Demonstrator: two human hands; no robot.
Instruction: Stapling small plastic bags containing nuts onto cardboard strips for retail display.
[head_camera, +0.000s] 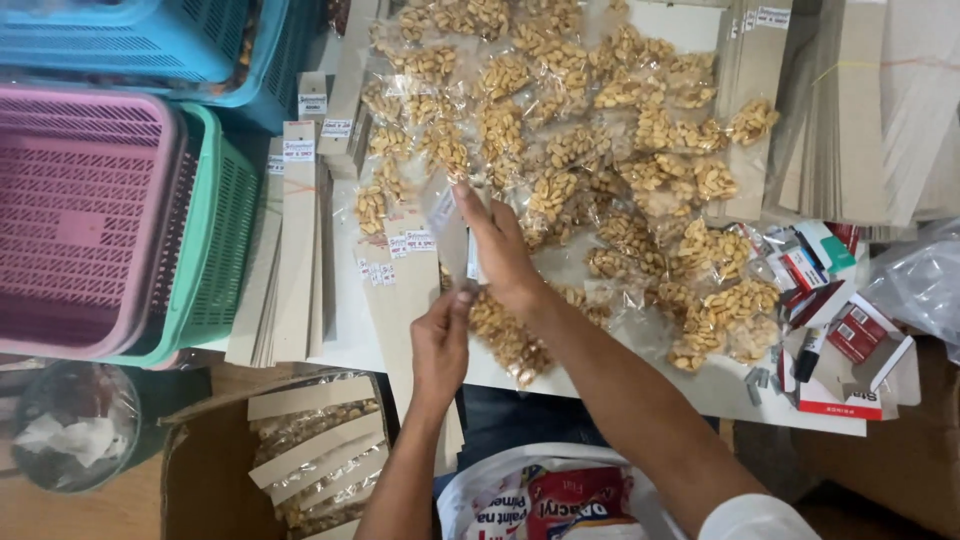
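My left hand (441, 340) pinches the lower end of a long brown cardboard strip (400, 290) carrying small white labels. My right hand (497, 240) reaches forward over it, its fingers closed on a clear packet of peanuts (445, 205) at the strip's upper end. A heap of several more clear peanut packets (580, 150) covers the white table (700, 385) just beyond both hands. More peanut packets lie under my right wrist.
Pink (80, 220), green (215, 240) and blue (150, 40) plastic baskets stack at left. Cardboard strips (295, 250) lie beside them and pile at top right (860, 110). Below left, a cardboard box (310, 450) holds finished strips. Small red-and-white boxes (855, 330) sit at right.
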